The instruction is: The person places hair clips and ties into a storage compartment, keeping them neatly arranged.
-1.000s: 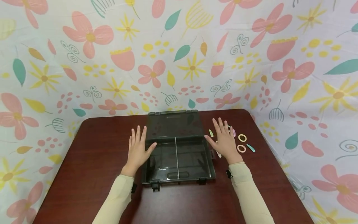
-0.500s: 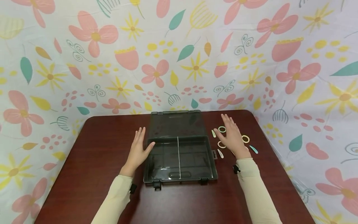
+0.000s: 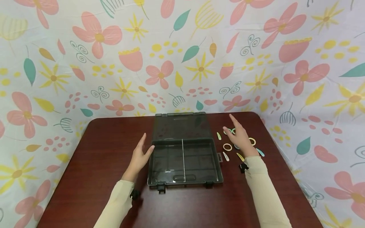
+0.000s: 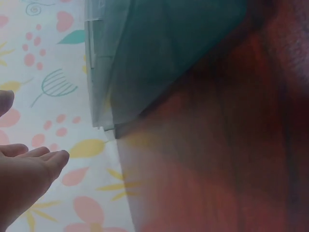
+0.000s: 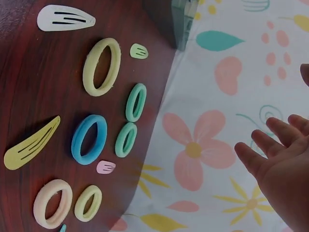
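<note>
My left hand [image 3: 139, 158] hovers beside the left edge of an open dark translucent plastic box [image 3: 168, 163], thumb spread from straight fingers, holding nothing. The box's lid [image 3: 181, 126] lies back toward the wall, and a pale divider [image 3: 183, 160] splits its inside. To the right, my right hand [image 3: 240, 137] is held above several hair ties and snap hair clips, fingers extended and holding nothing. The right wrist view shows a white hair clip [image 5: 63, 19], a yellow hair clip [image 5: 29, 147], a blue hair tie [image 5: 77, 145] and a pink hair clip [image 5: 106, 167].
The box stands on a dark red-brown table [image 3: 94, 164]. A flower-printed cloth [image 3: 171, 47] hangs behind and beside the table. Latches [image 3: 161, 188] stick out at the box's front, and a small tab [image 3: 220, 157] juts from its right side.
My right hand has shifted right and turned edge-on, uncovering more hair ties and clips. My left hand has turned edge-on and drawn slightly down, beside the box. The camera view has shifted slightly.
</note>
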The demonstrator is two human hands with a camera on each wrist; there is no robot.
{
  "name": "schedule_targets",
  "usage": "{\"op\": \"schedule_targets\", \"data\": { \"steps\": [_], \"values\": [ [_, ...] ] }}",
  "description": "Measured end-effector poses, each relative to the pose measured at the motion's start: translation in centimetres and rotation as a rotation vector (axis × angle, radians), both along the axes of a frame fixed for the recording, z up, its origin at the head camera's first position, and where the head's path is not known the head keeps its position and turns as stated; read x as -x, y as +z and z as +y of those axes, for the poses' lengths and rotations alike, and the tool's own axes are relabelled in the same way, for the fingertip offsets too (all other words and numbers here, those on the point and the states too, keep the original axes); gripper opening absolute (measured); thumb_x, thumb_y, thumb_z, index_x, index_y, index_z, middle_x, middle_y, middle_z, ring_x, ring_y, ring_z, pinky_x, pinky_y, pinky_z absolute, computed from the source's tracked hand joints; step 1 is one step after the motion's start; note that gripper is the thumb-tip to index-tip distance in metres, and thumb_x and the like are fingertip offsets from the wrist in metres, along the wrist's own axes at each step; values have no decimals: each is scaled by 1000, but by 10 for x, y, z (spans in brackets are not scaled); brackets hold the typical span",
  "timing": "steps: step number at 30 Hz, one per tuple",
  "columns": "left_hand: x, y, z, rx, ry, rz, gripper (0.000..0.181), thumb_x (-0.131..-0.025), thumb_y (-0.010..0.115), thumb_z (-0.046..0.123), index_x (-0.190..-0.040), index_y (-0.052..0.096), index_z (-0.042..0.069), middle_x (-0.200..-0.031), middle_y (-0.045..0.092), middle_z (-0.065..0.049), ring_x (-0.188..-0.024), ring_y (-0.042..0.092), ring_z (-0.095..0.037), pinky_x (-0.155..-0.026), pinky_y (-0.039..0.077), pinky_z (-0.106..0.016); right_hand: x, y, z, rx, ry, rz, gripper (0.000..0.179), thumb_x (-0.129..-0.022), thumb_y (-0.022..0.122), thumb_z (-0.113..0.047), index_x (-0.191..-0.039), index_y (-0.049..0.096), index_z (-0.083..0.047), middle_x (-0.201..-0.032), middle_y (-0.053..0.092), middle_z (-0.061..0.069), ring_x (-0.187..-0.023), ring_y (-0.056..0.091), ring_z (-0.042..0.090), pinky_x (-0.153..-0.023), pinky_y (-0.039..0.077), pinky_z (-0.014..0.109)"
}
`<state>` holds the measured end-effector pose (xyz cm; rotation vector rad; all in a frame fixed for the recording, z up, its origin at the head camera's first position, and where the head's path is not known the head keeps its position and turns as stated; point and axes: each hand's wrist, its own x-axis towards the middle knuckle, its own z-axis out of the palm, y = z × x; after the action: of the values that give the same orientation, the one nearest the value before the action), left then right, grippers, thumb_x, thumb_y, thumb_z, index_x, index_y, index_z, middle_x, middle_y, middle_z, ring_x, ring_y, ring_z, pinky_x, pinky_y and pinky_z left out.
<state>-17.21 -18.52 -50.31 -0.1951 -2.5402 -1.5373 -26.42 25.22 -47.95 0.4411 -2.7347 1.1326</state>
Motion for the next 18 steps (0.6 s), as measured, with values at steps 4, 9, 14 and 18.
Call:
{"op": "schedule_targets", "data": {
  "steps": [4,9,14,18],
  "values": [
    [-2,-6,-2,-109,-4,2,69,-96,60,11,-152,21,0,-154,25,-23,-141,26,-38,-110,29,-52,6,-3,4,34,-6,-8,71,-99,53,-37,-156,15,-17,-157,24,15,-139,26,43,-102,30,64],
    [-6,-14,-5,-220,-11,-16,66,-96,58,3,-150,22,-5,-152,27,-27,-139,26,-43,-110,28,-55,16,-9,9,78,-3,-11,68,-100,53,-31,-155,20,-11,-154,29,18,-139,29,41,-103,33,61],
    [-10,-22,-5,-328,-9,-73,64,-94,56,-4,-149,22,-7,-151,26,-30,-139,26,-44,-112,26,-51,27,-19,16,129,-16,-34,65,-99,55,-27,-152,25,-5,-151,33,22,-137,32,42,-106,31,59],
    [-12,-28,-5,-409,7,-137,63,-94,55,-5,-150,24,-5,-151,27,-28,-140,27,-41,-111,29,-44,32,-23,21,167,-29,-66,64,-99,56,-26,-151,28,-2,-149,34,24,-135,33,44,-106,32,57]
  ]
}}
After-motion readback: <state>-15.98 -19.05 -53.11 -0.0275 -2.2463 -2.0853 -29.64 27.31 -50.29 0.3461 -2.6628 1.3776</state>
